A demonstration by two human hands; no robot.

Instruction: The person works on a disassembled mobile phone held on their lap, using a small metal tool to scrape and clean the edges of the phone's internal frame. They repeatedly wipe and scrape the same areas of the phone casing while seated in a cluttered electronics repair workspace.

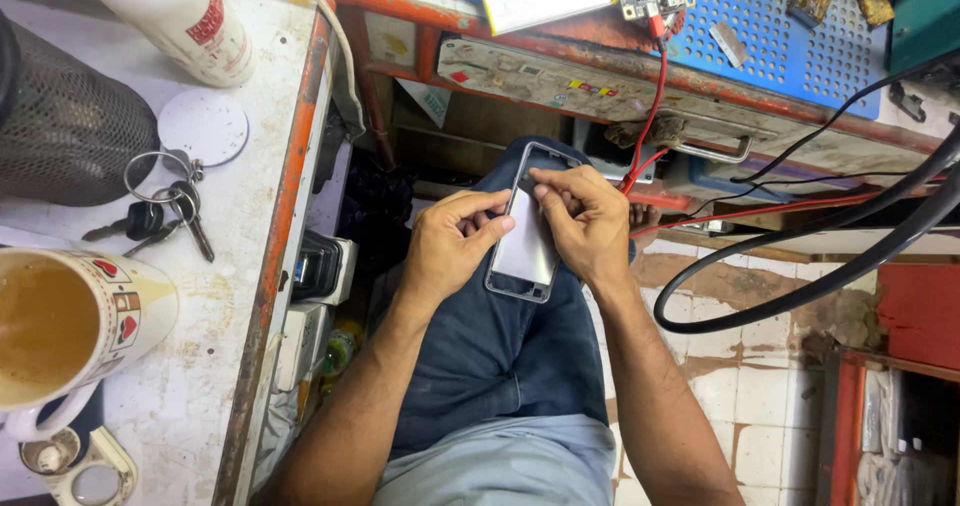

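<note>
Both hands' grip closed on phone frame (524,236)

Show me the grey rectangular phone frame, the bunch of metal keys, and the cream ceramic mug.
Grey rectangular phone frame (522,251), head view, pale inner panel.
Bunch of metal keys (165,209), head view, key heads.
Cream ceramic mug (140,311), head view, outer wall.
</note>
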